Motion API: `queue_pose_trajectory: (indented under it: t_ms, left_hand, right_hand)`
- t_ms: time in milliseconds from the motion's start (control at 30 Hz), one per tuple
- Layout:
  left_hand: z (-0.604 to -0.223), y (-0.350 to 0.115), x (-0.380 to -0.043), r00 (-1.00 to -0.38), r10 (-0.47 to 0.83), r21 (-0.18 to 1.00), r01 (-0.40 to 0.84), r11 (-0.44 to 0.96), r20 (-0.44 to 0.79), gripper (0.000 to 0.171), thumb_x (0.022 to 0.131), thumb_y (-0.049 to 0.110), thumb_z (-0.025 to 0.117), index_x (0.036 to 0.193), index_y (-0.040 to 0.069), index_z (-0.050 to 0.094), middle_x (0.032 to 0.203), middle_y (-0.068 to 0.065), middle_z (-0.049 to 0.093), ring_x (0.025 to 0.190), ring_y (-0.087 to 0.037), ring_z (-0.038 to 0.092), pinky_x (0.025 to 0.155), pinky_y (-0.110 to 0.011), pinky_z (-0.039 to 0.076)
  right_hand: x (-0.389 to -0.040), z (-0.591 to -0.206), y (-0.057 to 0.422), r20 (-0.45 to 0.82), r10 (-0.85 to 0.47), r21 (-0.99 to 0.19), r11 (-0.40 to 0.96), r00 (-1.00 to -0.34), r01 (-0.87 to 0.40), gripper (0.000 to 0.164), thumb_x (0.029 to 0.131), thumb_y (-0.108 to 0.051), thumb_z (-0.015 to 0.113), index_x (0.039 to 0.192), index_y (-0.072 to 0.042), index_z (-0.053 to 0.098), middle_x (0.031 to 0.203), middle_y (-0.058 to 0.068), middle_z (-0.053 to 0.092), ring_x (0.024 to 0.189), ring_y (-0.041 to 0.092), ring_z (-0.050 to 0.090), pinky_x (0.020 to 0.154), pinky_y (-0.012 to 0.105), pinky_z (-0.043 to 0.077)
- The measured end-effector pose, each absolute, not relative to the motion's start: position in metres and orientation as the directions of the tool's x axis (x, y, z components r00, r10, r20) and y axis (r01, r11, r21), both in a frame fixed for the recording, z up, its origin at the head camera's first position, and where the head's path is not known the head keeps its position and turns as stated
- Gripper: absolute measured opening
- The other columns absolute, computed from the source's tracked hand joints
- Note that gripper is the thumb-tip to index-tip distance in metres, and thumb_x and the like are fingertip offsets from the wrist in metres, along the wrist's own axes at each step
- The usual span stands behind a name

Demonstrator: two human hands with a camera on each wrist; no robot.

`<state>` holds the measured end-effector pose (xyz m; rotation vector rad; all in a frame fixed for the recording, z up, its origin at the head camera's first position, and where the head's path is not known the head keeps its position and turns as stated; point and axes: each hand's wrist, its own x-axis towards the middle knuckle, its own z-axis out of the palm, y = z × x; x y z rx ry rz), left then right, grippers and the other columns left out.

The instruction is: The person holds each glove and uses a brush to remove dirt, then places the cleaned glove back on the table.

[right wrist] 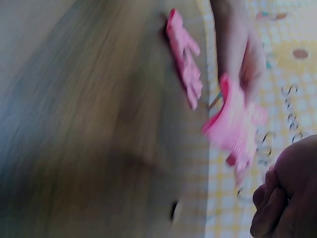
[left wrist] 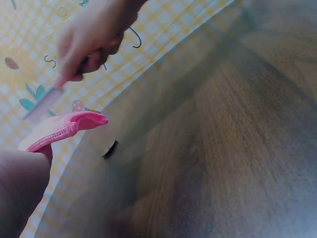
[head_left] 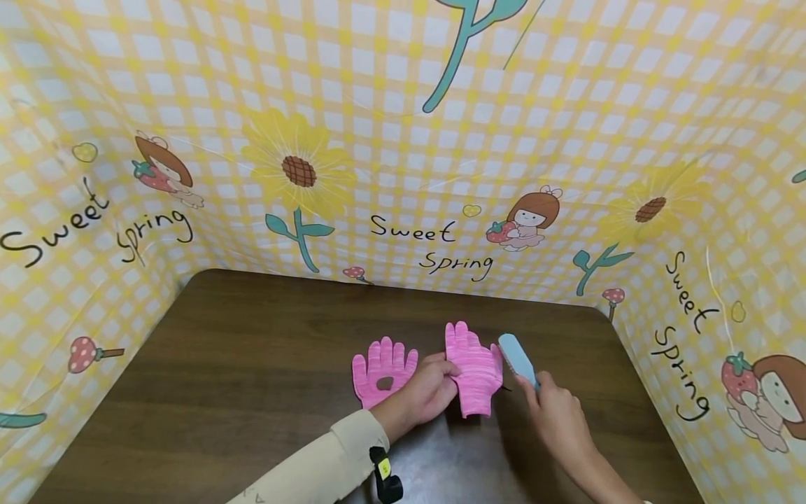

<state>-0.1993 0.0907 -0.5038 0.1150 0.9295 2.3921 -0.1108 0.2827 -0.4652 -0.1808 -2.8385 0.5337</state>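
My left hand (head_left: 428,392) pinches a pink knitted glove (head_left: 474,371) by its side edge, thumb in front, and holds it up over the table. My right hand (head_left: 560,420) grips the handle of a light-blue brush (head_left: 518,355) with a flat oblong head. The brush head is just right of the raised glove in the head view; in the left wrist view the brush (left wrist: 43,105) is blurred. Left of the raised glove, a second pink glove (head_left: 374,355) lies flat, fingers pointing away, with a dark brown oval spot on its palm. My left forearm hides part of its cuff.
A dark wood-grain table (head_left: 252,336) lies beneath. A small dark piece (left wrist: 109,149) lies on it near the raised glove. Yellow checked cloth (head_left: 390,161) with flowers and lettering walls the back and both sides.
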Motion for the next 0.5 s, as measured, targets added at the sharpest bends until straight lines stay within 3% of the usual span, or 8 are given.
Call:
queue_pose_trajectory:
  t_ms: [267, 500]
  left_hand:
    - [-0.497, 0.094, -0.199, -0.838, 0.539, 0.649, -0.458, -0.608, -0.087, 0.060, 0.088, -0.015, 0.028, 0.148, -0.021, 0.027, 0.161, -0.029, 0.030, 0.150, -0.030, 0.025, 0.130, -0.047, 0.016]
    - [-0.493, 0.090, -0.202, -0.831, 0.550, 0.640, -0.471, -0.607, -0.090, 0.065, 0.089, -0.016, 0.027, 0.153, -0.018, 0.022, 0.164, -0.031, 0.025, 0.155, -0.038, 0.019, 0.129, -0.050, 0.016]
  right_hand:
    - [-0.115, -0.463, 0.246, 0.277, 0.010, -0.359, 0.929, -0.961, -0.094, 0.028, 0.100, -0.030, 0.065, 0.088, -0.007, 0.055, 0.055, -0.005, 0.039, 0.050, 0.013, 0.042, 0.043, 0.027, 0.035]
    - [-0.120, -0.467, 0.245, 0.413, -0.014, -0.256, 0.958, -0.911, -0.131, 0.029, 0.095, -0.026, 0.073, 0.087, -0.005, 0.054, 0.050, -0.003, 0.041, 0.045, 0.015, 0.044, 0.039, 0.031, 0.035]
